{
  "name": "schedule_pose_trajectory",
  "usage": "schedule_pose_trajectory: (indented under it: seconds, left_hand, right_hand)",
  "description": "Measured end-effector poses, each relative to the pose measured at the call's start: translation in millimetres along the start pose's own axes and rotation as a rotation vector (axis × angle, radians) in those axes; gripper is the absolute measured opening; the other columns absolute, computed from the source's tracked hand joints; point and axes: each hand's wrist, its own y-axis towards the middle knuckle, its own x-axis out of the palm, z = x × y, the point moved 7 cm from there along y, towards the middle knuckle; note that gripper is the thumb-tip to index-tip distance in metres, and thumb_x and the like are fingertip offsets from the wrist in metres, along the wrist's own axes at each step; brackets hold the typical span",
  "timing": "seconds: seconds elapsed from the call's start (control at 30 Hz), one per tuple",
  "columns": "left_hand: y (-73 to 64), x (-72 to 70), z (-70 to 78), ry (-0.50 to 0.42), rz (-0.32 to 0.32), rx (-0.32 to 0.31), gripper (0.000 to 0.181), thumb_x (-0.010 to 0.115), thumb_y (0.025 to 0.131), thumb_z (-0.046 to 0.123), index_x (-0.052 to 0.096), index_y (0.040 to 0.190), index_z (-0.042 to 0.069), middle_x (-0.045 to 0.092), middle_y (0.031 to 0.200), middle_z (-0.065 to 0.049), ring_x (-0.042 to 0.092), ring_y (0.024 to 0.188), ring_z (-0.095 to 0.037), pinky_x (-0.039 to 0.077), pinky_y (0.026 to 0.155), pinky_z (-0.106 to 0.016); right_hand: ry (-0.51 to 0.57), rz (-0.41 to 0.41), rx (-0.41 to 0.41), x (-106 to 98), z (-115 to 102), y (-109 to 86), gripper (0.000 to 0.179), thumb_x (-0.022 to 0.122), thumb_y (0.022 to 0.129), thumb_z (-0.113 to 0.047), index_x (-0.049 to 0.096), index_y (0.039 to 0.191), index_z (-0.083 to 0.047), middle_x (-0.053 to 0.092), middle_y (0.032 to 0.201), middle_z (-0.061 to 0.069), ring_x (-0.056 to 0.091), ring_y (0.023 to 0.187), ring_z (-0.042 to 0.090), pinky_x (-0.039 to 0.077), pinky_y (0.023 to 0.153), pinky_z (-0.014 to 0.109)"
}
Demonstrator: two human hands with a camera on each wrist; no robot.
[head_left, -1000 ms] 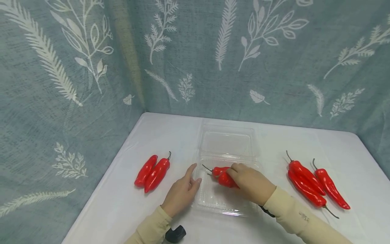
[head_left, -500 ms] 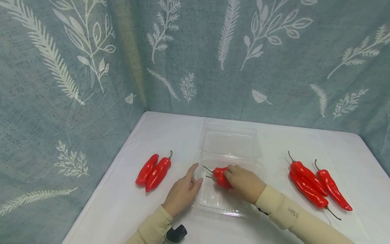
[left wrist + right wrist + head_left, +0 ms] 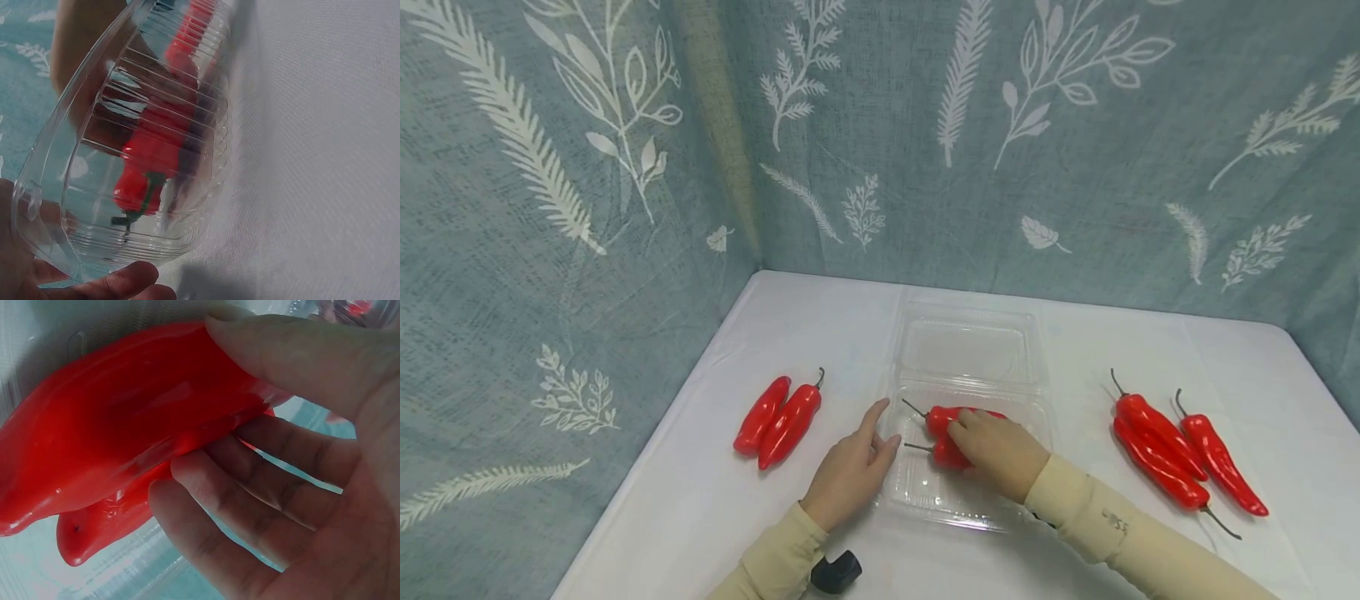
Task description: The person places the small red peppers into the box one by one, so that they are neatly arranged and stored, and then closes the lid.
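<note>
A clear plastic clamshell box (image 3: 940,492) lies with its lid folded back. Two red chili peppers (image 3: 943,454) are in its base, stems toward the left. Over them, my right hand (image 3: 1000,450) holds the nearer pepper (image 3: 144,419) between thumb and fingers. The farther pepper (image 3: 94,531) lies right beside it, against the fingertips. At the box's left side is my left hand (image 3: 846,479), index finger extended and thumb apart. In the left wrist view, its fingers (image 3: 125,281) lie at the box's corner, seemingly touching it.
Two red peppers (image 3: 790,425) lie left of the box on the white table (image 3: 700,533). Several more peppers (image 3: 1221,467) lie to the right. The clear lid (image 3: 962,346) lies flat behind the base. A patterned curtain (image 3: 880,125) stands behind and at the left.
My right hand has shifted slightly left and nearer with the pepper it holds. That pepper now lies more apart from the other at the stem ends. The left hand has stayed put.
</note>
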Motion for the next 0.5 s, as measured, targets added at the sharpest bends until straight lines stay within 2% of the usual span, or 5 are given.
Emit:
schedule_pose_trajectory:
  seconds: [0.5]
  left_hand:
    - [1.3, 1.0, -1.2, 0.013, 0.004, 0.003, 0.059, 0.057, 0.094, 0.032, 0.035, 0.145, 0.013, 0.053, 0.071, 0.007, 0.048, 0.053, -0.006, 0.042, 0.051, -0.022]
  right_hand:
    - [-0.030, -0.012, 0.022, 2.7, 1.1, 1.9, 0.045, 0.089, 0.063, -0.017, 0.058, 0.094, -0.011, 0.062, 0.085, 0.002, 0.062, 0.079, 0.017, 0.056, 0.069, 0.032]
